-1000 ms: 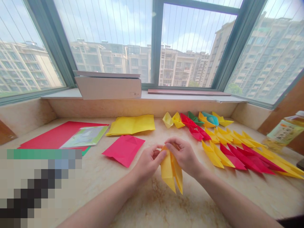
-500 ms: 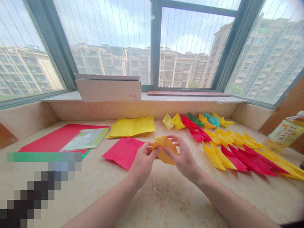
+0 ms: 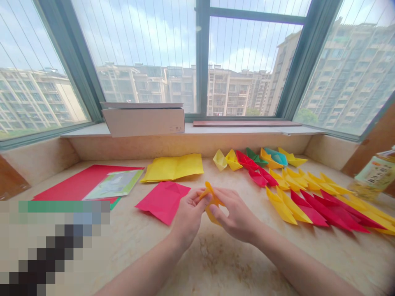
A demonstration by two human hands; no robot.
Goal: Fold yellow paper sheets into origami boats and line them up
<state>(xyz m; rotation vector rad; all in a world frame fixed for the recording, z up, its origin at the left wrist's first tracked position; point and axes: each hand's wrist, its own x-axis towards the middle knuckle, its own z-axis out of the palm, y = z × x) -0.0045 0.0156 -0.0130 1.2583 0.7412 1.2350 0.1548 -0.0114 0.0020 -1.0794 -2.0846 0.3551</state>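
Observation:
A folded piece of yellow paper (image 3: 213,211) is held above the counter between my two hands. My left hand (image 3: 189,216) pinches its left edge, with the thumb on the near face. From the other side my right hand (image 3: 236,211) grips it, thumb in front and fingers behind. A narrow pointed fold sticks up between the hands; much of the paper is hidden by my fingers. Just left of my left hand lies a creased pink-red sheet (image 3: 163,201). To the right of my right hand are yellow folded paper boats (image 3: 282,205) and red folded paper boats (image 3: 333,209).
Behind my hands lie yellow sheets (image 3: 173,167). Red sheets (image 3: 74,179) and a clear packet (image 3: 115,184) are at the left. Small coloured paper boats (image 3: 254,157) line the back right. A bottle (image 3: 375,174) stands far right; a white box (image 3: 145,121) sits on the sill.
The yellow paper, earlier hanging as two long flaps, was raised and turned into a compact shape, then tilted so that a narrow fold faces me. Both hands still hold it.

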